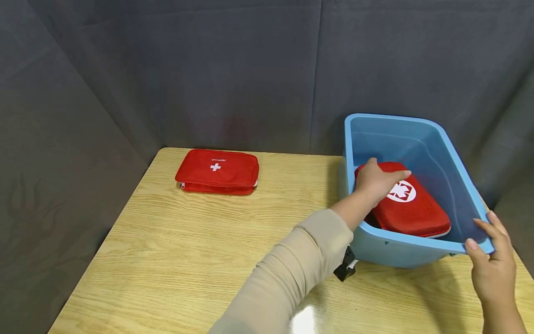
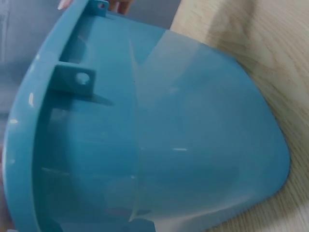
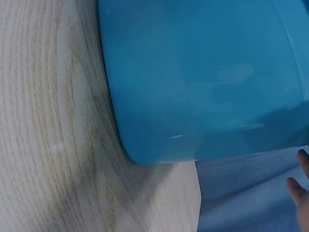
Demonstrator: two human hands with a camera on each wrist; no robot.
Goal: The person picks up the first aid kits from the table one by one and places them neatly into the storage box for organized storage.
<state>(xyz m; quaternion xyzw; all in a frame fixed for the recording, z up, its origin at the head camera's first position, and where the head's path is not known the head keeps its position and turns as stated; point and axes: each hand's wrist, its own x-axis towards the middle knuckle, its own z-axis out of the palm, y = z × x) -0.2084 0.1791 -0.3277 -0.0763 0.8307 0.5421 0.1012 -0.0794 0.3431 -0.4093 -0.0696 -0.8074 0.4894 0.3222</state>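
Observation:
My left hand (image 1: pixel 375 179) reaches into a blue plastic bin (image 1: pixel 400 118) and grips a red first-aid case (image 1: pixel 421 213) by its left side, thumb lying across the top. This case has a white round emblem and lies tilted inside the bin. The fingers under its edge are mostly hidden. At the bin's near right corner, my right hand (image 1: pixel 494 266) holds the rim between thumb and fingers. The left wrist view shows the bin's outer wall (image 2: pixel 183 121); the right wrist view shows another side of the bin (image 3: pixel 203 82).
A flat red first-aid pouch (image 1: pixel 217 171) with a white cross lies at the back left of the wooden table (image 1: pixel 187 250). Behind the table hangs a dark grey cloth (image 1: pixel 233 74). The bin stands near the table's right edge.

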